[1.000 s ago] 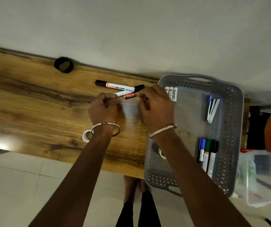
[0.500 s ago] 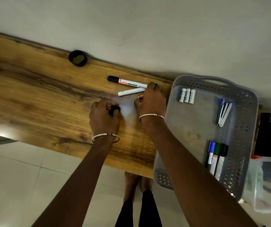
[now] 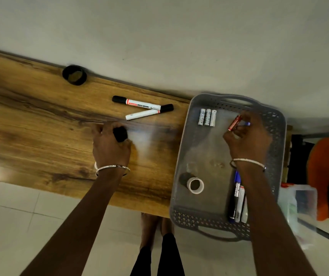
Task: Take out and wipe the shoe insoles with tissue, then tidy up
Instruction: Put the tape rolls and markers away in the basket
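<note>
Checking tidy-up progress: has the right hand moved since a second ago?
Yes: the right hand moved rightward, from the wooden table to over the grey basket.

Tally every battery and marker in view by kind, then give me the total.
White batteries in the basket: 3
Red battery, pinched by the right hand: 1
Markers on the table: 2
Markers in the basket, partly under the right arm: 3
Total: 9
</note>
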The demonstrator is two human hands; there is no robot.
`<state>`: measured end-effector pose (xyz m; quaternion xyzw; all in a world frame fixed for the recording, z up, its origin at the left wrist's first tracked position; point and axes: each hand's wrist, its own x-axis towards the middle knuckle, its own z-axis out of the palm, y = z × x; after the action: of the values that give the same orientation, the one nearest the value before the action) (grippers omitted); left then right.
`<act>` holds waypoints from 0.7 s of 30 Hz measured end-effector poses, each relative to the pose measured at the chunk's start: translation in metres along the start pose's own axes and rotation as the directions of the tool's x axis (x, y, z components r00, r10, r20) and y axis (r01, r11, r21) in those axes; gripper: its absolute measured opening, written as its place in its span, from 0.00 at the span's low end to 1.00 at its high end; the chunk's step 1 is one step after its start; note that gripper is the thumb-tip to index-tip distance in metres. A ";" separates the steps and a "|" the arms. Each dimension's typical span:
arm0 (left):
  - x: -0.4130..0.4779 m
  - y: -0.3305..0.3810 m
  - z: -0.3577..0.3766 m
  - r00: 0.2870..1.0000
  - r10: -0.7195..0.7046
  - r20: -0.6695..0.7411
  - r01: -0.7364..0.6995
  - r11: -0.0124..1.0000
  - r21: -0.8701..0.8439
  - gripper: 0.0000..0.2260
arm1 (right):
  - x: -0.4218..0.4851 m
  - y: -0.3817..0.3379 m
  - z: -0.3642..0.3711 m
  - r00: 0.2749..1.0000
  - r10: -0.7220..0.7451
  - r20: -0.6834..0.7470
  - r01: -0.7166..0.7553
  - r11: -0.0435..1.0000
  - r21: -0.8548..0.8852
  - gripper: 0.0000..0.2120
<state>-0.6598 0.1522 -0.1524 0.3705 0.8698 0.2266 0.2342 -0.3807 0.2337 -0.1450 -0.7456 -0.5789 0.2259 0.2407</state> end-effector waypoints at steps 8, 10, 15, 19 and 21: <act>0.003 -0.009 0.010 0.999 -0.010 -0.034 0.011 1.000 0.024 0.19 | 0.035 0.021 0.028 0.940 -0.242 0.241 0.262 0.963 -0.057 0.20; 0.005 -0.013 0.011 1.000 0.011 -0.021 -0.010 0.999 0.041 0.19 | 0.036 0.020 0.034 0.938 -0.248 0.243 0.261 0.965 -0.020 0.21; 0.002 -0.012 0.002 0.998 0.028 -0.058 -0.030 0.999 -0.037 0.16 | 0.031 0.022 0.042 0.941 -0.293 0.167 0.301 0.953 -0.024 0.21; -0.007 -0.002 -0.010 0.999 0.024 -0.048 -0.031 0.986 -0.167 0.13 | 0.022 0.026 0.042 0.958 -0.269 0.103 0.273 0.961 -0.027 0.22; -0.018 0.008 -0.012 1.000 0.017 0.021 -0.011 0.967 -0.255 0.12 | 0.015 0.031 0.041 0.977 -0.195 0.087 0.193 0.981 0.023 0.23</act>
<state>-0.6511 0.1408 -0.1337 0.3459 0.8281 0.3341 0.2882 -0.3796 0.2458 -0.1970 -0.6730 -0.6573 0.2384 0.2411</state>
